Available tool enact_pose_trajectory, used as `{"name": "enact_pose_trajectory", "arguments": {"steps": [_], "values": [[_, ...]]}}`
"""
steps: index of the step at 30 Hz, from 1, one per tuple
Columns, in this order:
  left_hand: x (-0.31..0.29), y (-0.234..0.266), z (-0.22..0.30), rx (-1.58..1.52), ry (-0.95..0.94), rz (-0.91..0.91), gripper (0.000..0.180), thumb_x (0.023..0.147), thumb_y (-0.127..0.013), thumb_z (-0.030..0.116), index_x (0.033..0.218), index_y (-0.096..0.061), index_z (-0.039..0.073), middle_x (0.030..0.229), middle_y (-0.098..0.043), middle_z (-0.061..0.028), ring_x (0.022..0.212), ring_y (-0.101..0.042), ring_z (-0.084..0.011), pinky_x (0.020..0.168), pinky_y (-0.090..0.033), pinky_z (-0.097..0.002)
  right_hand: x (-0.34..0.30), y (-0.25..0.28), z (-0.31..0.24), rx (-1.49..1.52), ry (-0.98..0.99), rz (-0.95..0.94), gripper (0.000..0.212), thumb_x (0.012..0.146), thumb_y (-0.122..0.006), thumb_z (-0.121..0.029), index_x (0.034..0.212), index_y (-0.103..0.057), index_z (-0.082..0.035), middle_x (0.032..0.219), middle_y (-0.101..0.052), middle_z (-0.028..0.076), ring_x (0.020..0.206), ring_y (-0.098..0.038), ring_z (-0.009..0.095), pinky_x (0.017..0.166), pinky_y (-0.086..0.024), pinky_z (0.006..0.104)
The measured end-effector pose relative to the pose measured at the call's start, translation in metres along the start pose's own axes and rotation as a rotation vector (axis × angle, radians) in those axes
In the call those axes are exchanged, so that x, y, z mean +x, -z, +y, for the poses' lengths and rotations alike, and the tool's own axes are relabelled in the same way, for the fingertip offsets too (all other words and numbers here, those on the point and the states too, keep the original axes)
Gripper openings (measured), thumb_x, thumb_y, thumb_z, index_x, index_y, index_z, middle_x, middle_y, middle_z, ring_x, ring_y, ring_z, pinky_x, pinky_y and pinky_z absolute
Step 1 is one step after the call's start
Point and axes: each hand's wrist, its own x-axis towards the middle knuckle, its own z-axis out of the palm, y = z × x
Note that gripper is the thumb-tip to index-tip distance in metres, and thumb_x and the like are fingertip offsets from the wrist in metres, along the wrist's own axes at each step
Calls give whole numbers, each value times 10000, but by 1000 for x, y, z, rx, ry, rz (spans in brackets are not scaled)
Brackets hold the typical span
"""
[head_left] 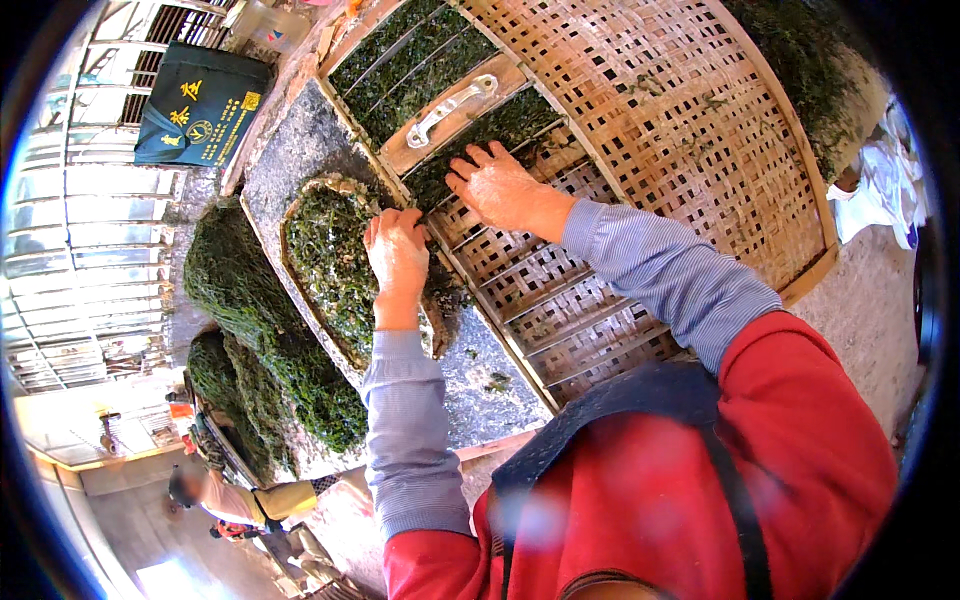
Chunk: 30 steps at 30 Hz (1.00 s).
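My right hand [503,190] lies palm down with its fingers spread over dark green leaves [482,130], on a woven bamboo tray [600,345] crossed by thin slats. A wooden strip with a white metal handle [452,110] crosses the tray just beyond that hand. At the tray's left edge is my left hand [398,255], its fingers curled and close together; what they hold, if anything, is hidden. Beside and partly under it sits a shallow basket [290,262] of green leaves. The leaves cover the tray's far part, while bare weave shows in the near part.
A large woven panel [690,130] extends to the right. Heaps of green leaves [265,320] lie left of the grey work surface [480,400]. A dark green printed bag [200,105] is at the upper left, white plastic [885,190] at the right. Another person [245,497] stands at the lower left.
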Motion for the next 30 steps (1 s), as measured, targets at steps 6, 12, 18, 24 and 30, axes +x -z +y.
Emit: {"name": "enact_pose_trajectory", "arguments": {"steps": [6, 12, 18, 24, 30], "values": [[67, 21, 30, -58, -53, -125, 178, 679, -591, 38, 831, -681, 61, 758, -651, -158, 738, -634, -295, 722, -497, -388, 0, -9, 5, 27, -21, 64, 442, 857, -518, -270, 1254, -493, -76, 1325, -456, 111, 1238, -403, 342, 1007, -303, 536], [99, 53, 32, -755, -3, -117, 230, 716, -614, -43, 930, -680, 10, 827, -670, -76, 695, -614, -133, 655, -495, -257, 0, -18, 11, 69, 45, 244, 315, 780, -578, -223, 1054, -594, -69, 1124, -570, 102, 1128, -495, 317, 911, -384, 500], [79, 71, -10, -850, 192, 116, 180, 829, -510, -33, 957, -636, -34, 803, -656, -79, 720, -631, -128, 617, -481, -209, 7, 14, -14, 3, 267, 98, 426, 797, -568, -189, 1210, -533, -91, 1273, -495, 88, 1213, -437, 280, 1035, -320, 448], [61, 34, 35, -860, 229, 478, 295, 766, -446, -109, 993, -614, -22, 934, -647, -123, 829, -648, -175, 749, -518, -288, 24, -18, -11, 184, 210, 159, 309, 810, -506, -146, 1101, -588, -82, 1290, -501, 47, 1169, -479, 229, 945, -392, 460], [10, -57, 56, -122, 97, 374, 375, 746, -529, 77, 1112, -565, -1, 1153, -567, -193, 1109, -518, -350, 950, -392, -458, 38, 6, 19, 471, -94, 422, 185, 750, -564, -170, 883, -690, -147, 762, -663, 119, 728, -650, 297, 658, -532, 397]]}}
